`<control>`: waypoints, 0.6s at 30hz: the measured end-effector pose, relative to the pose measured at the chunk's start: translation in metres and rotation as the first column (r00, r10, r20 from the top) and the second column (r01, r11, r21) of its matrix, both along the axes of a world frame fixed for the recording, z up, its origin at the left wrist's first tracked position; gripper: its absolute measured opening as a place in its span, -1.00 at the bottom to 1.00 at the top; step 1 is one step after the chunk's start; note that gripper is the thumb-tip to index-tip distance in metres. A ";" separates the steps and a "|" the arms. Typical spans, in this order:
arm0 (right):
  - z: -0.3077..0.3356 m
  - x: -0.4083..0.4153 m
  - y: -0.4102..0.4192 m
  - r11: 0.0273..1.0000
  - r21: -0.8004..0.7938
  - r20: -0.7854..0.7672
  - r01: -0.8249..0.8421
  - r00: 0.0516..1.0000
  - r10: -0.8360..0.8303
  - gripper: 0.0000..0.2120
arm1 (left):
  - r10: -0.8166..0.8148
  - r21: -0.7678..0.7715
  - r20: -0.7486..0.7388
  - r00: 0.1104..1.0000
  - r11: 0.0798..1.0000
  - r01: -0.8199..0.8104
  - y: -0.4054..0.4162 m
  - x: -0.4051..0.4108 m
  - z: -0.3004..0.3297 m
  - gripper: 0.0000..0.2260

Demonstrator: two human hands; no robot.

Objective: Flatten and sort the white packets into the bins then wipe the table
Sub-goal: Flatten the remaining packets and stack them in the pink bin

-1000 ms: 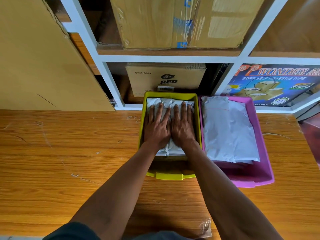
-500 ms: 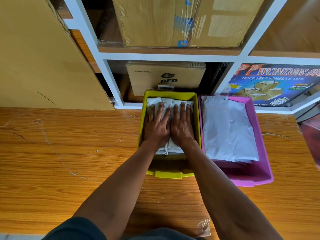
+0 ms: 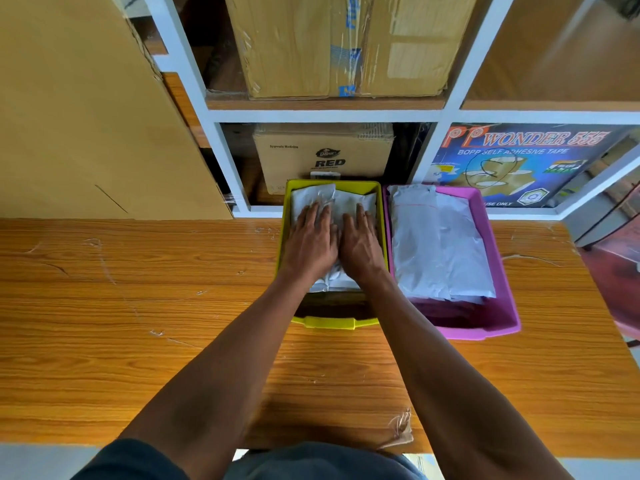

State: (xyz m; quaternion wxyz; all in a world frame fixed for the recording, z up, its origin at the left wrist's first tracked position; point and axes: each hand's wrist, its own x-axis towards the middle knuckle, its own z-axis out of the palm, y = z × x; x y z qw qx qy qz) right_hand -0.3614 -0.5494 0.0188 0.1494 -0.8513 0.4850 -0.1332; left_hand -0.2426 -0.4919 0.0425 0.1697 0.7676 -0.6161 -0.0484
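A yellow bin (image 3: pixel 329 322) stands at the far middle of the wooden table, with small white packets (image 3: pixel 346 199) stacked inside. My left hand (image 3: pixel 310 242) and my right hand (image 3: pixel 362 244) lie side by side, palms down with straight fingers, pressing on those packets. Touching the yellow bin's right side is a pink bin (image 3: pixel 502 306) that holds larger white packets (image 3: pixel 440 247), which neither hand touches.
White shelving (image 3: pixel 329 116) rises right behind the bins, holding cardboard boxes (image 3: pixel 325 157) and a blue tape carton (image 3: pixel 519 161). A big cardboard sheet (image 3: pixel 86 116) leans at the back left. A scrap of clear plastic (image 3: pixel 398 427) lies at the table's (image 3: pixel 138 323) near edge.
Both hands stay flat on the packets in the yellow bin; they have slid slightly back toward me, showing more of the packets' far ends.
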 end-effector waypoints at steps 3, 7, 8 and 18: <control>0.030 -0.015 0.027 0.998 -0.067 0.136 -0.018 0.990 0.027 -0.58 | 0.000 -0.062 0.018 1.000 0.998 0.001 0.017 -0.009 0.009 -0.51; 0.041 -0.032 0.044 0.998 -0.048 0.200 0.030 0.980 -0.020 -0.56 | 0.011 -0.109 0.035 0.999 0.994 -0.007 0.043 -0.022 0.016 -0.59; 0.043 -0.037 0.048 0.998 -0.055 0.205 0.041 0.978 -0.029 -0.57 | 0.006 -0.118 0.035 0.999 0.993 -0.001 0.051 -0.026 0.018 -0.60; 0.066 -0.087 0.120 0.978 -0.157 0.223 0.139 0.969 -0.102 -0.65 | -0.111 -0.192 0.035 0.993 0.974 0.116 0.116 -0.063 0.029 -0.62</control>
